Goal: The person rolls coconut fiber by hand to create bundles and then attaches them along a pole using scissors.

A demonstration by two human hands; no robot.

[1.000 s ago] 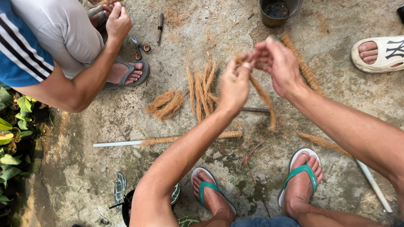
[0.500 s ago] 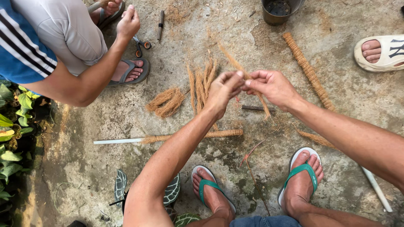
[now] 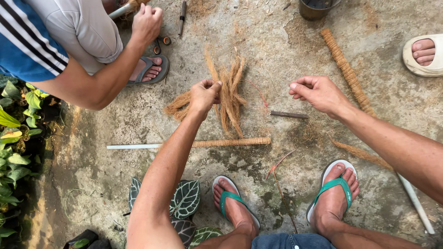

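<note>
One left hand (image 3: 204, 94) pinches a brown fibre strand (image 3: 213, 74) (right hand (image 3: 318, 93) empty).

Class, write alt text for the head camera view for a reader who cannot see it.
A person's left hand pinches a strand from a bundle of brown fibre strands on concrete ground, while the right hand hovers empty. A second person crouches nearby, gripping a fibre-wrapped pipe.

Place: outdoor yard used as a craft work spot
Ground: rough, stained concrete floor (image 3: 295, 41) strewn with loose fibre
Materials: coir fibre bundles (image 3: 226, 94), coir-wrapped white pipe (image 3: 194, 144), finished coir pole (image 3: 346, 69)
Greenery: leafy potted plants (image 3: 16, 138) along the edge
Footwear: flip-flops (image 3: 334, 186)
</note>
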